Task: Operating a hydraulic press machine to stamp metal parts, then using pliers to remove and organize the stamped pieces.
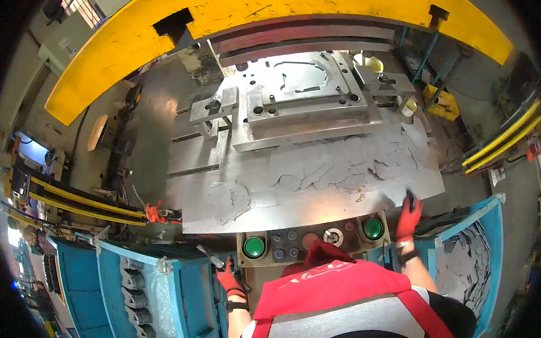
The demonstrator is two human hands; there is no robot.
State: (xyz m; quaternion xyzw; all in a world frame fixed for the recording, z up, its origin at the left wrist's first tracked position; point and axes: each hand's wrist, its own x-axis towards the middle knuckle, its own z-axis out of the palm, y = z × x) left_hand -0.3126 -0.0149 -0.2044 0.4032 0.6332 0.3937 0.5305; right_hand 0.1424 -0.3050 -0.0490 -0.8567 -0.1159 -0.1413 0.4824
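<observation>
While dark shaped metal parts (135, 308) stood stacked in the left blue steel bin (180, 306), your red-gloved left hand (229, 278) looked closed around a slim grey metal tool (211, 256) beside it. Ahead, thin grey irregular patches (337, 172), scraps or oil, marked the flat steel bed (194, 217) before the rectangular steel die (307, 116). Your red-gloved right hand (409, 216) was at the bed's right front edge; blur hid its opening and any hold. Flat dark metal pieces (465, 263) lay loose in the right blue steel bin (498, 237). Work seemed partway: one lot stacked, another unstacked; which was finished could not be told.
</observation>
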